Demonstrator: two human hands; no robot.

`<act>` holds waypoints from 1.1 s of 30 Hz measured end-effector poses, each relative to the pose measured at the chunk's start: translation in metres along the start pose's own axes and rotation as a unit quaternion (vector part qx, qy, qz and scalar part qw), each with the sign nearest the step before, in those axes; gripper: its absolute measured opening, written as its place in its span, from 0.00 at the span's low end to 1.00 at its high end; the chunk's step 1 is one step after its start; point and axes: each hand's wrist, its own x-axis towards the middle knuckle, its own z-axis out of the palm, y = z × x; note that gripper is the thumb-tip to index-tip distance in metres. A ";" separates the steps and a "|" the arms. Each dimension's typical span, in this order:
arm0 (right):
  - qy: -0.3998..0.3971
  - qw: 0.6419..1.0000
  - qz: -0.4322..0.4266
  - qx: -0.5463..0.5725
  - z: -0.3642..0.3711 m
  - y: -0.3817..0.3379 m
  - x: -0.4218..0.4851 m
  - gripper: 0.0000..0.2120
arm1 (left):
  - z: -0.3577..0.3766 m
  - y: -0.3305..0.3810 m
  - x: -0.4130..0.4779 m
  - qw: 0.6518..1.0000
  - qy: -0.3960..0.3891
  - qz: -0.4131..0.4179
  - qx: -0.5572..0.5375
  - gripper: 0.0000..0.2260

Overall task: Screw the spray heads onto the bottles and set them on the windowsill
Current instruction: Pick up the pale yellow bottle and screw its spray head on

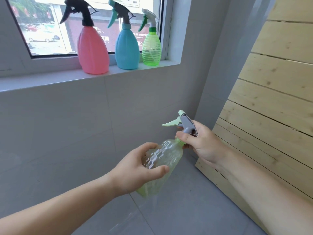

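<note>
Clear greenish plastic, that's the bottle (160, 165) being worked on right now, held out in mid-air below the windowsill (55, 79), nowhere near a tabletop. Left hand (135, 168) is wrapped around the body, thumb on the near side and fingers over the top, so that grip is clamped on the bottle. Right hand (198, 141) is curled around the spray head (184, 123), thumb pressed at the green collar where it meets the neck.

Thing that matters for the next bit: the bottle isn't upright. Its long axis runs diagonally, base down toward the lower left, neck up and to the right, pointing at the right hand. So the head sits right on the end of that axis, just past the left hand's grip, and the two hands are lined up along it. The trigger and nozzle stick out to the upper left, toward the wall.

Can't tell how far the collar is threaded on; the thumb covers the joint. My guess is it's mid-twist, the right hand turning while the left holds steady.

Pink bottle (93, 50), blue bottle (127, 48) and green bottle (151, 48) already stand capped on the sill in a row. Open sill lies left of the pink one, so the left hand looks nearer that spot.
</note>
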 end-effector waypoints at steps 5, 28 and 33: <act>0.090 0.991 -0.031 -0.097 0.007 0.005 0.003 0.22 | 0.004 0.001 0.000 0.998 0.028 0.031 0.057 0.28; -0.033 0.999 0.016 0.023 -0.010 0.007 0.003 0.19 | -0.001 0.001 0.002 0.988 0.049 0.051 0.139 0.34; 0.057 0.995 -0.005 -0.084 0.000 0.006 0.002 0.13 | 0.008 0.000 0.000 0.986 0.052 0.065 0.145 0.33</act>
